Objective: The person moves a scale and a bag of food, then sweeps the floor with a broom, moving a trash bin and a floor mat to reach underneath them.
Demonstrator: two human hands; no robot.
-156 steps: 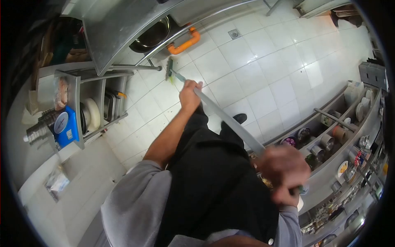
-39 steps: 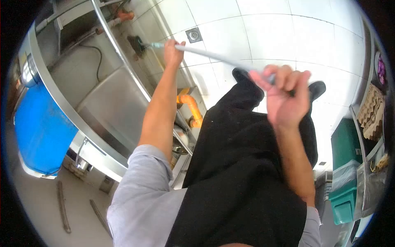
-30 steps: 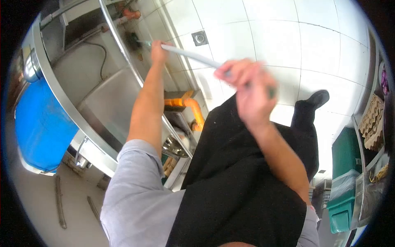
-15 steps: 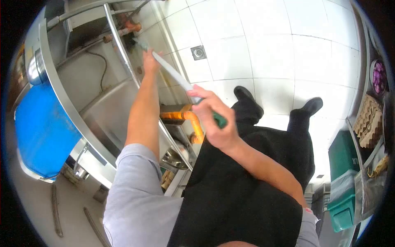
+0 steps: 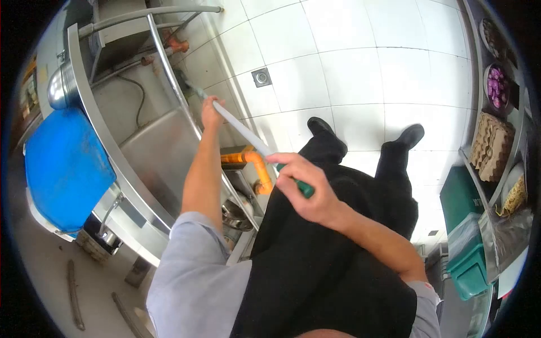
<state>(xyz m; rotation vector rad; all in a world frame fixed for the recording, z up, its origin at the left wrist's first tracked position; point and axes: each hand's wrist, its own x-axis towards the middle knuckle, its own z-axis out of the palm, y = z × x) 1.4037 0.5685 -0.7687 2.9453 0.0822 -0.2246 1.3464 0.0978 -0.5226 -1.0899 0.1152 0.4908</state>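
Note:
A long pale pole [image 5: 243,130] with a dark green grip [image 5: 305,188] slants across the view in both my hands. My left hand [image 5: 211,112] is closed round its far part, beside the metal rail of the counter frame. Lower and to the right, my right hand [image 5: 305,187] wraps the near end just above the green grip, in front of my black apron. The pole's far end reaches under the counter near the wall, and the tool head there is blurred and partly behind the rail.
Steel counter [image 5: 112,143] with a blue lid [image 5: 67,169] at left. Orange pipe [image 5: 260,169] below it. Floor drain [image 5: 261,78] in the white tiles. At right, shelves hold egg trays [image 5: 491,146], a bowl of purple pieces [image 5: 497,87] and a green bin [image 5: 469,270].
My right hand has shifted slightly right and down with the pole's grip. My left hand appears a little lower and further right. The whole view has shifted slightly.

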